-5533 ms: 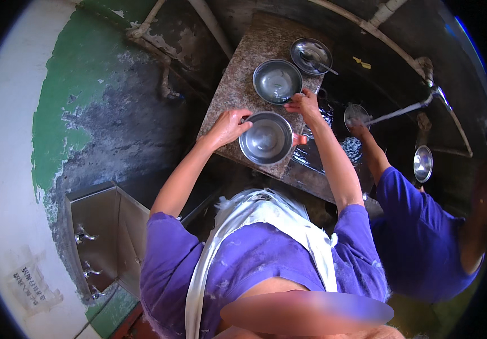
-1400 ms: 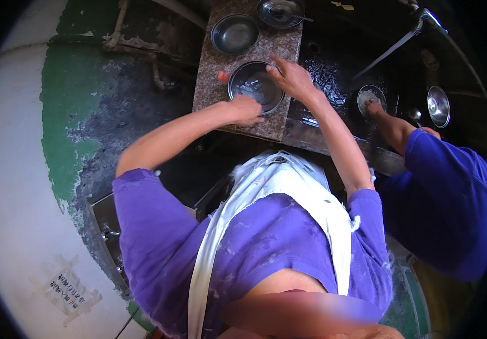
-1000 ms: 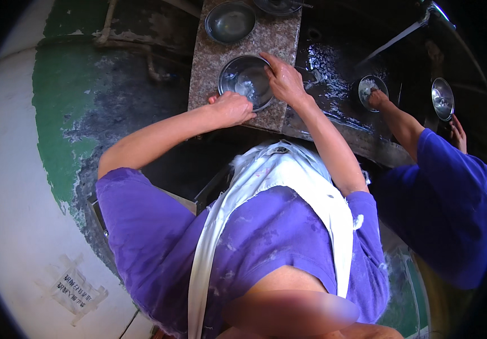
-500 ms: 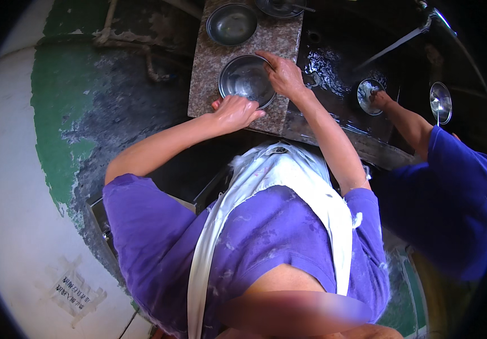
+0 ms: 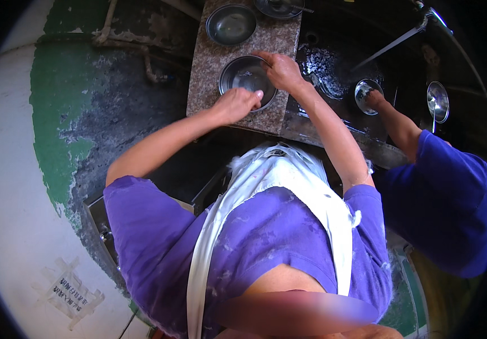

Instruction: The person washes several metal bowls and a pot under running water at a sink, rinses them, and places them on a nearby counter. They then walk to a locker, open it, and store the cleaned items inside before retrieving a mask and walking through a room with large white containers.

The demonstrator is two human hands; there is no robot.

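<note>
A round metal bowl (image 5: 242, 77) rests on a speckled stone slab (image 5: 201, 93), with both of my hands at its rim. My left hand (image 5: 235, 106) lies over the near side; its thumb reaches inward and its other fingers are curled, partly hidden. On the far right side my right hand (image 5: 284, 74) is closed over the rim, index finger stretched along the top edge. The bowl's inside looks wet and shiny.
Behind stands another metal bowl (image 5: 231, 25), beside a bowl with a utensil (image 5: 279, 8). To the right is a wet dark basin (image 5: 325, 70). There a co-worker's hand (image 5: 374, 100) is in a metal bowl (image 5: 362, 93); a bowl with a handle (image 5: 438, 101) lies farther right.
My left hand has shifted slightly up and inward over the near rim, its thumb now pointing into the bowl. My right hand has barely moved. The co-worker's hand has shifted slightly left.
</note>
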